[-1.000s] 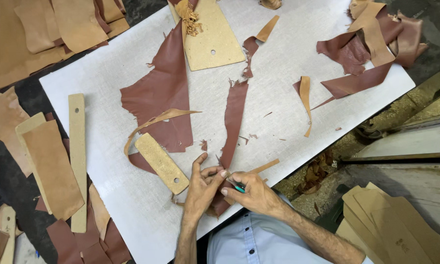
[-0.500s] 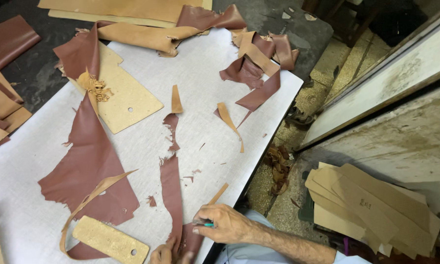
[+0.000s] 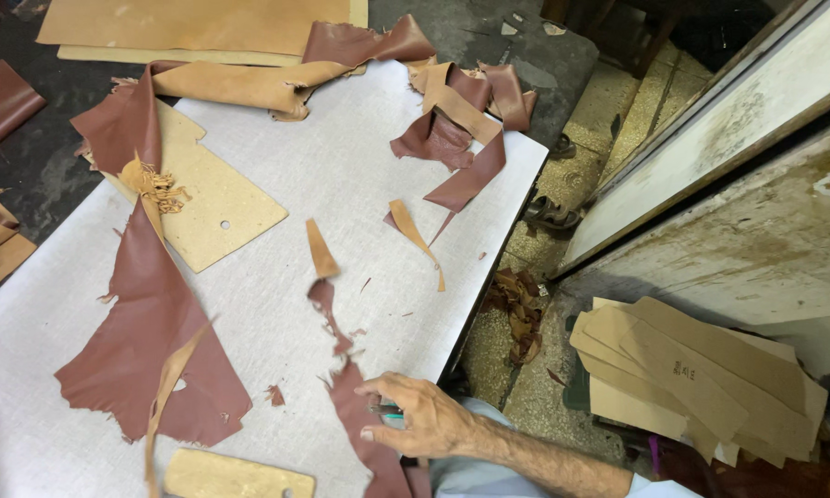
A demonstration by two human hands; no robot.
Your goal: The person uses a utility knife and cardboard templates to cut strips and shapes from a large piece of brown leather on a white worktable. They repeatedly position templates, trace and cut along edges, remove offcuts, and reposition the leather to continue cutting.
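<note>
At the left of the pale grey counter (image 3: 276,304) lies a large reddish-brown leather piece (image 3: 152,350) with ragged edges, a tan strip curling over it. Beside it sits a tan cardboard template (image 3: 221,217) with a small hole. Near the middle, a narrow reddish-brown leather strip (image 3: 364,415) runs down the counter toward the near edge, jagged and uneven along its sides. The right hand (image 3: 424,417) rests on this strip, fingers curled shut around a small teal-handled tool (image 3: 392,417) pressed against the leather. The left hand is out of sight. Further right, cardboard sheets (image 3: 701,378) are stacked on the floor
</note>
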